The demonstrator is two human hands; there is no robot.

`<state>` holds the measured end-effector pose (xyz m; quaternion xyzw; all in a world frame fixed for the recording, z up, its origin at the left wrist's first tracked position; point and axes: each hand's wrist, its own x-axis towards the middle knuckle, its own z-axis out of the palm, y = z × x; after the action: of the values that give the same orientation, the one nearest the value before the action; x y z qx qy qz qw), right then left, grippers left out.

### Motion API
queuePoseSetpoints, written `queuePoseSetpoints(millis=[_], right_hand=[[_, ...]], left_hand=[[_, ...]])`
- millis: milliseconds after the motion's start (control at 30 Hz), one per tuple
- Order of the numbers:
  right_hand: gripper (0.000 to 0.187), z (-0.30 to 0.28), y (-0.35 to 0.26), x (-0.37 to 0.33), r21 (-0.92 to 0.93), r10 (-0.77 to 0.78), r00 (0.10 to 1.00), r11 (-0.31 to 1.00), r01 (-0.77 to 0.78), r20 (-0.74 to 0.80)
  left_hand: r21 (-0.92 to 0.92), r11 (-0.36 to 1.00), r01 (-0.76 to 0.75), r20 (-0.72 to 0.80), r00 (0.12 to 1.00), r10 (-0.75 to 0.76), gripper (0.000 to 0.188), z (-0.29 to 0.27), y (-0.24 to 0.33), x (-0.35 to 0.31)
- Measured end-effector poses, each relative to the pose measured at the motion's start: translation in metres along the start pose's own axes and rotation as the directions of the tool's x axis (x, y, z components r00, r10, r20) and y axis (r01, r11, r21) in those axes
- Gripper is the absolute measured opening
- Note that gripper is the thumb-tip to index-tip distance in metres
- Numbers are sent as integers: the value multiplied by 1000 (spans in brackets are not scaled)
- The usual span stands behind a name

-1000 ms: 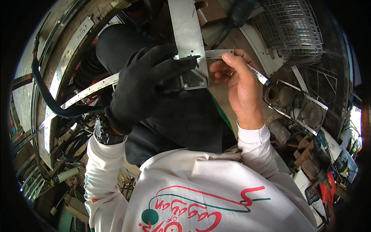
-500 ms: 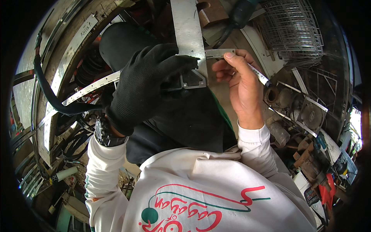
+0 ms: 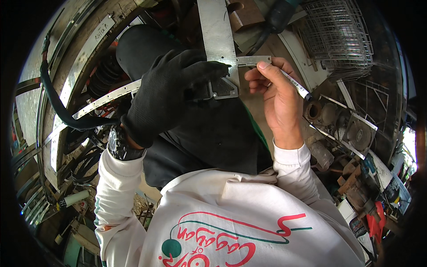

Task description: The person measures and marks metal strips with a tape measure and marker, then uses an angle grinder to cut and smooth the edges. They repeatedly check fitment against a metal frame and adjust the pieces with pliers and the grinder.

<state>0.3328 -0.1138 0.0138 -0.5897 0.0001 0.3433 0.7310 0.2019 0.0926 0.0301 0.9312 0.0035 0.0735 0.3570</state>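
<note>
My left hand [image 3: 162, 91], in a black knitted glove, is closed over a dark metal square-like tool with an open, slanted frame [image 3: 223, 90]. Its fingers reach across to a wide flat metal bar [image 3: 217, 31]. A long, narrow metal strip with hinge-like knuckles [image 3: 104, 103] passes under that hand; a similar narrow strip end [image 3: 254, 61] juts out right of the bar. In my bare right hand [image 3: 281, 95], a white marker with a dark end [image 3: 299, 85] is held, its other end hidden by the fingers. That thumb meets the strip end.
A wire mesh roll [image 3: 336, 38] stands at the far right. A brown block with a hole [image 3: 243, 15] lies beyond the bar. Dark hose [image 3: 55, 102] curves at the left. Metal parts and a red object [image 3: 376, 220] clutter the right side.
The wide bar and the framed tool have shifted very slightly to the right. My left forearm has moved a little outward, while my right hand stays nearly still.
</note>
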Motion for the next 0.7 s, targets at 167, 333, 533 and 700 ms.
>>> queuePoseSetpoints(millis=[167, 333, 533, 700], right_hand=[[14, -1, 0, 1, -13, 11, 1000, 1000, -11, 9], [14, 1, -1, -2, -22, -2, 1000, 1000, 2, -4], [13, 2, -6, -6, -36, -7, 1000, 999, 6, -12], [17, -6, 5, -4, -91, -24, 1000, 996, 23, -12]], left_hand=[[-45, 999, -22, -21, 1000, 21, 60, 4, -6, 0], [-45, 998, -34, -24, 999, 33, 57, 5, -8, 1], [29, 1000, 4, 59, 998, -6, 49, -3, 0, 2], [18, 1000, -14, 59, 998, 12, 44, 2, -4, 4]])
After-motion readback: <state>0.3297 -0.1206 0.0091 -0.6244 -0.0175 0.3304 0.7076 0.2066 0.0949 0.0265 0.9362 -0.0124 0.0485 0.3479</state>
